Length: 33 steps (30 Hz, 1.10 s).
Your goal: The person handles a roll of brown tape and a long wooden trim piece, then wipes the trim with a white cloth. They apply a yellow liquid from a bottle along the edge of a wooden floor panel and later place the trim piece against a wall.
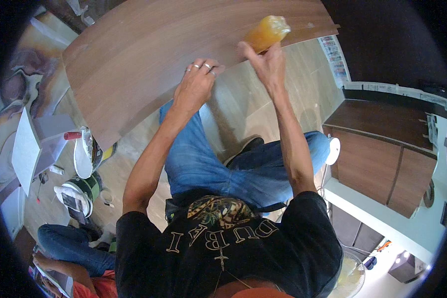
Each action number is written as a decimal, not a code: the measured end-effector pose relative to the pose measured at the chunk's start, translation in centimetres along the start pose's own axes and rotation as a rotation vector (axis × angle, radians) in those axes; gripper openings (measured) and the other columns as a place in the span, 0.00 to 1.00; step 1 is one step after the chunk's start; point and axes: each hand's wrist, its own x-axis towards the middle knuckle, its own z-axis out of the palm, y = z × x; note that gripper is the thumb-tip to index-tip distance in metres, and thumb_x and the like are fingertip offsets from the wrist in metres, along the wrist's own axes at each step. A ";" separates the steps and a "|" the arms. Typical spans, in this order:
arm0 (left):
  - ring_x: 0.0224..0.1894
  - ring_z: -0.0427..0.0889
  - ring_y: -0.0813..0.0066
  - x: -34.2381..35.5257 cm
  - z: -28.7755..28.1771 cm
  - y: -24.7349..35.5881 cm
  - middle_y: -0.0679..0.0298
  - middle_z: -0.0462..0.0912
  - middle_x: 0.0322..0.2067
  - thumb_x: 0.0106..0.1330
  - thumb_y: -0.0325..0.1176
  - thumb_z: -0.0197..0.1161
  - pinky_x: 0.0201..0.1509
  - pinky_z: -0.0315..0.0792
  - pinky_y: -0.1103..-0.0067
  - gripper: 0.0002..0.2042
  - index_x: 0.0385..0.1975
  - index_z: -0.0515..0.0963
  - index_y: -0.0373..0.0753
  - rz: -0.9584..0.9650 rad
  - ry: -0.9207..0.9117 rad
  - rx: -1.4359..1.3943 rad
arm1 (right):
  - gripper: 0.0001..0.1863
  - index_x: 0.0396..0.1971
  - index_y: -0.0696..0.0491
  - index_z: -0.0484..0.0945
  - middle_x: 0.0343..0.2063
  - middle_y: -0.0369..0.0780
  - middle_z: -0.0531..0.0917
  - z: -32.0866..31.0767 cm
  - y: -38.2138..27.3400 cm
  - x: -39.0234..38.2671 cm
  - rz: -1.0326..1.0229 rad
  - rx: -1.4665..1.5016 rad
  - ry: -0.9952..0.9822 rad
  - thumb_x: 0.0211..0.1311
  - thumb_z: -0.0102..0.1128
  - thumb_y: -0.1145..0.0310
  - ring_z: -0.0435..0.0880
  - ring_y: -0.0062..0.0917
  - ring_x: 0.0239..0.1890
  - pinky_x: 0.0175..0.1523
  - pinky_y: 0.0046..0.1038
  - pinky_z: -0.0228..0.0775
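A wide brown wood-grain panel spans the upper part of the view. My right hand is closed round a shiny amber-yellow thing that looks like a soft plastic bottle. The bottle is tilted over the panel's near edge, its clear, crinkled end pointing away to the right. To the left, my left hand lies at the same edge, knuckles up, with rings on its fingers. Those fingers curl down and their tips are hidden, so whatever they hold cannot be made out.
Brown cabinets stand at the right. On the floor at left are an open can, a white-soled shoe-like item and a pale upright board. Another person's jeans-clad leg shows at lower left, a fan at lower right.
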 end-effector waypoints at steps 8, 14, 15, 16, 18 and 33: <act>0.53 0.75 0.58 0.0 0.1 -0.1 0.63 0.79 0.50 0.63 0.25 0.63 0.59 0.73 0.64 0.17 0.52 0.81 0.43 0.005 0.024 -0.003 | 0.27 0.45 0.62 0.79 0.30 0.43 0.89 -0.1 1.3 0.1 -0.052 -0.064 0.040 0.57 0.74 0.55 0.89 0.28 0.35 0.43 0.30 0.79; 0.54 0.75 0.58 0.5 0.0 0.4 0.62 0.79 0.50 0.63 0.25 0.62 0.60 0.72 0.64 0.18 0.54 0.81 0.43 0.026 0.013 -0.015 | 0.26 0.44 0.62 0.79 0.35 0.45 0.88 -1.4 3.8 1.7 0.075 0.096 0.004 0.57 0.75 0.55 0.88 0.31 0.36 0.43 0.30 0.79; 0.54 0.75 0.58 0.4 -0.1 0.3 0.62 0.79 0.50 0.63 0.25 0.62 0.60 0.72 0.64 0.18 0.54 0.81 0.43 0.018 0.011 -0.010 | 0.26 0.44 0.62 0.79 0.35 0.45 0.88 -1.1 3.8 1.6 0.038 0.080 0.026 0.57 0.75 0.55 0.88 0.31 0.36 0.43 0.30 0.79; 0.55 0.75 0.58 0.3 -0.1 0.3 0.62 0.79 0.50 0.64 0.25 0.62 0.60 0.72 0.63 0.18 0.54 0.81 0.43 0.012 0.009 -0.005 | 0.27 0.44 0.62 0.79 0.35 0.44 0.88 -0.8 3.3 1.4 0.002 0.063 0.049 0.57 0.75 0.55 0.88 0.31 0.36 0.42 0.30 0.79; 0.55 0.75 0.58 0.1 -0.1 0.1 0.62 0.79 0.50 0.64 0.26 0.62 0.60 0.72 0.63 0.17 0.54 0.81 0.43 0.008 0.003 0.009 | 0.25 0.42 0.62 0.79 0.33 0.44 0.88 -0.2 0.2 0.5 -0.009 0.026 0.012 0.57 0.74 0.56 0.88 0.30 0.35 0.42 0.30 0.79; 0.54 0.74 0.58 0.1 -0.2 0.5 0.62 0.79 0.49 0.65 0.26 0.61 0.60 0.72 0.63 0.16 0.53 0.81 0.43 0.020 0.022 0.001 | 0.30 0.48 0.62 0.77 0.36 0.46 0.89 -1.8 3.3 1.2 0.074 0.132 0.001 0.57 0.74 0.52 0.89 0.31 0.37 0.43 0.31 0.79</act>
